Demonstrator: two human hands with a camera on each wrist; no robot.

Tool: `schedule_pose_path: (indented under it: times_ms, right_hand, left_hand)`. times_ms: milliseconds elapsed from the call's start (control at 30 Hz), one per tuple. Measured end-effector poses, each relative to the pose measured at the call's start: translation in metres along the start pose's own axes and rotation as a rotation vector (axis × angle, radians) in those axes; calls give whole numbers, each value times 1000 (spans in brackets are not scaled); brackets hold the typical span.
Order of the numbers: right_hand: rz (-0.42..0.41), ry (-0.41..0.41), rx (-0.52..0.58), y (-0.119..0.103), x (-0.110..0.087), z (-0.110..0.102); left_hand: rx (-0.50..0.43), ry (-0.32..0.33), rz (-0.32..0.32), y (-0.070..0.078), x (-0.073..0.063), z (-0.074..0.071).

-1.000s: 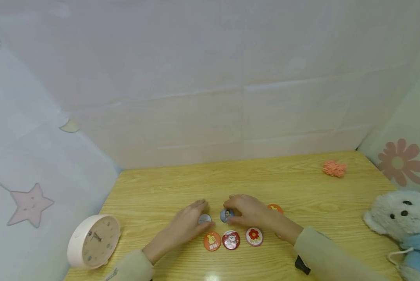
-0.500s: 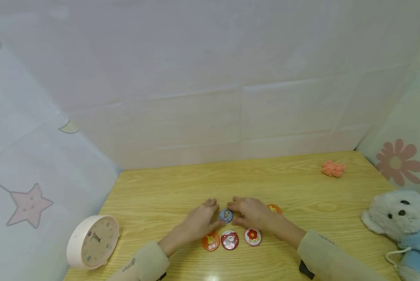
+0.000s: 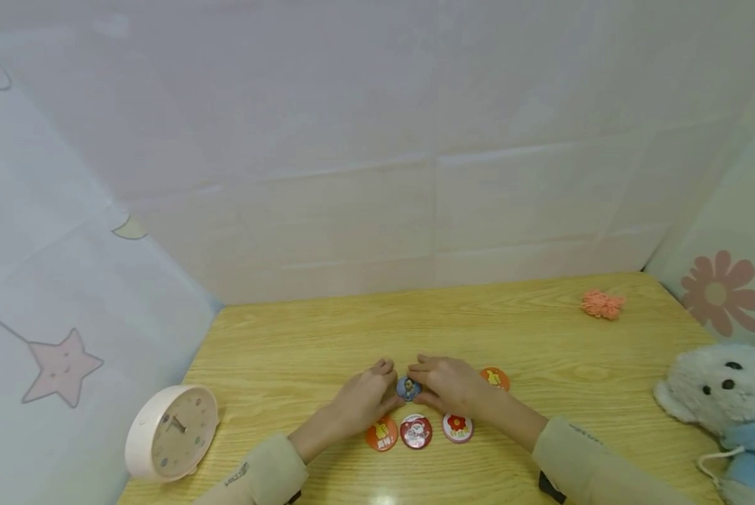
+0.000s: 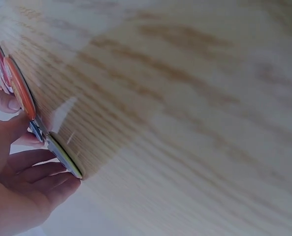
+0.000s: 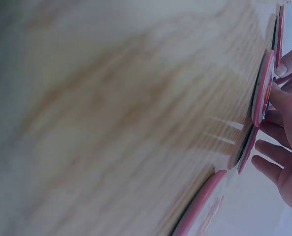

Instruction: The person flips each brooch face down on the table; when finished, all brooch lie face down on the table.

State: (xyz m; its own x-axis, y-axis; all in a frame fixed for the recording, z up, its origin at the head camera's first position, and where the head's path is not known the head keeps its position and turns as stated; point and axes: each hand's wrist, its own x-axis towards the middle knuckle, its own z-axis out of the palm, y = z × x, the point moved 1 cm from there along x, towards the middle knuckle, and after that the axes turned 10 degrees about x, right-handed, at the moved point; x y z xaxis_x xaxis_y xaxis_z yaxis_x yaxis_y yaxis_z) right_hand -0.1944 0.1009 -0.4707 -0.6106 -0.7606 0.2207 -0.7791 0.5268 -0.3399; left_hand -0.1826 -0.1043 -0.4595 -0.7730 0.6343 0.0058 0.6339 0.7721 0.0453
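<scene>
In the head view my left hand point(image 3: 361, 400) and right hand point(image 3: 456, 386) meet around a blue portrait pin badge point(image 3: 409, 388). My right thumb and fingertips hold that badge at its edges. The left wrist view has my left thumb and fingers around the edge of a greyish pin badge point(image 4: 64, 156), which my hand hides in the head view. Just nearer lie an orange thumbs-up badge point(image 3: 381, 433), a red badge with a white figure point(image 3: 415, 431) and a red-flower badge point(image 3: 457, 426). Beyond my right hand is another orange badge point(image 3: 495, 379).
The badges lie on a wooden table point(image 3: 302, 330). A pink-cream clock point(image 3: 172, 433) stands at its left edge, and a white plush bear point(image 3: 725, 393) sits at the right. Near the back right lies a coral yarn bundle point(image 3: 602, 304). A pale cloth point(image 3: 327, 210) hangs behind.
My left hand has moved right, up to the portrait badge. The greyish badge visible beside it a second ago is now hidden by that hand. My right hand has shifted slightly right.
</scene>
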Motion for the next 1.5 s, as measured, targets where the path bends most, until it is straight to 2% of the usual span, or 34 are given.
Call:
schedule_pose_path:
  times_ms: [267, 900, 1200, 1500]
  right_hand:
    - [9, 7, 32, 3, -1, 1]
    - [26, 8, 57, 4, 0, 3]
    - [10, -5, -5, 3, -1, 3]
    - [-30, 7, -101, 4, -1, 4]
  left_hand:
    - [4, -9, -9, 1, 0, 2]
    - [-11, 31, -14, 5, 4, 2]
    - [-48, 34, -20, 4, 4, 2]
    - [-37, 74, 7, 5, 6, -2]
